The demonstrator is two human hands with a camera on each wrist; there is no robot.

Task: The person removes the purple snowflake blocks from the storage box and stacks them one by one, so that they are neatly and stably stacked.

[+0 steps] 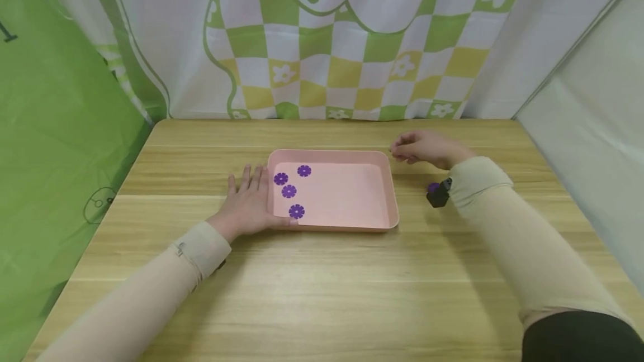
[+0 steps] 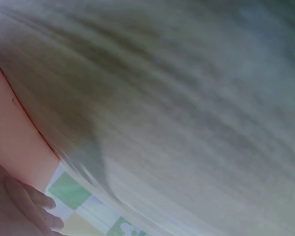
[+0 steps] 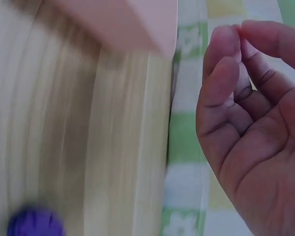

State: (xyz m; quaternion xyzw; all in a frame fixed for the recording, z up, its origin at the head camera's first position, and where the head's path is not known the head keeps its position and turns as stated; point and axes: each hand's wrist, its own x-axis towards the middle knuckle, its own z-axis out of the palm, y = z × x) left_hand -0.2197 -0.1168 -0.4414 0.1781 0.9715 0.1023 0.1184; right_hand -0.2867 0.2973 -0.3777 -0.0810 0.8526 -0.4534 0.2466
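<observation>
A shallow pink tray [image 1: 347,229] lies on the wooden table. Several purple notched discs, flower-like in outline, are inside its left part; one disc [image 1: 297,212] is near the front rim. My left hand [image 1: 249,205] rests along the tray's left side with fingers spread, its thumb across the front left corner. Off the tray's back right corner, my right hand [image 1: 425,148] hovers with loosely bent fingers. Its fingertips come together in the right wrist view, and no object shows between them. Another purple piece [image 3: 35,222], cut off by that frame's edge, sits on the table below the right wrist.
The wooden table [image 1: 322,295] ends at a checked green and yellow curtain [image 1: 347,66] behind the tray. A black wrist camera [image 1: 439,194] partly covers the purple piece at right. Green cloth [image 1: 60,127] hangs at left, and a sleeve [image 2: 187,108] fills most of the left wrist view.
</observation>
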